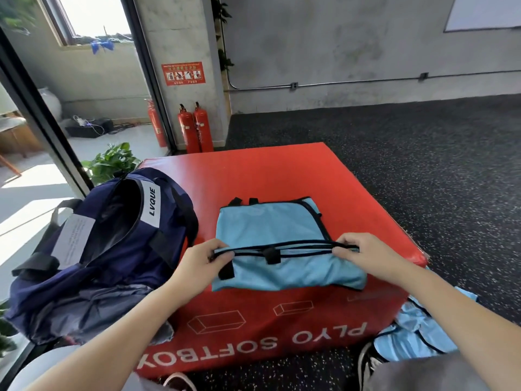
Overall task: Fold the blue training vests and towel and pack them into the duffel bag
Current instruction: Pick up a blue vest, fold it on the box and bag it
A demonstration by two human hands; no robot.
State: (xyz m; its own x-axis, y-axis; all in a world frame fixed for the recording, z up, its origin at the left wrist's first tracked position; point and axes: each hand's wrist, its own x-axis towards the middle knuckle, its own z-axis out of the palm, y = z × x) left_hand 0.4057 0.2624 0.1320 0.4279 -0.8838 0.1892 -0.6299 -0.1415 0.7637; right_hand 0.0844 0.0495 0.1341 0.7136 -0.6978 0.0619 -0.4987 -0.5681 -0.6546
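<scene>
A light blue training vest [270,224] with black trim lies partly folded on the red soft box [282,170]. My left hand [203,259] pinches the left end of the vest's black-edged fold. My right hand [359,252] pinches the right end of the same fold. The navy duffel bag [93,249] sits open on the box's left side, next to my left forearm. More light blue vests [417,328] lie heaped on the floor at the lower right, partly hidden by my right arm.
Speckled black rubber floor [423,150] surrounds the box. Two red fire extinguishers [194,128] stand by a concrete pillar behind it. A potted plant [112,160] is behind the bag, beside a glass wall. My shoe [369,362] shows at the bottom right.
</scene>
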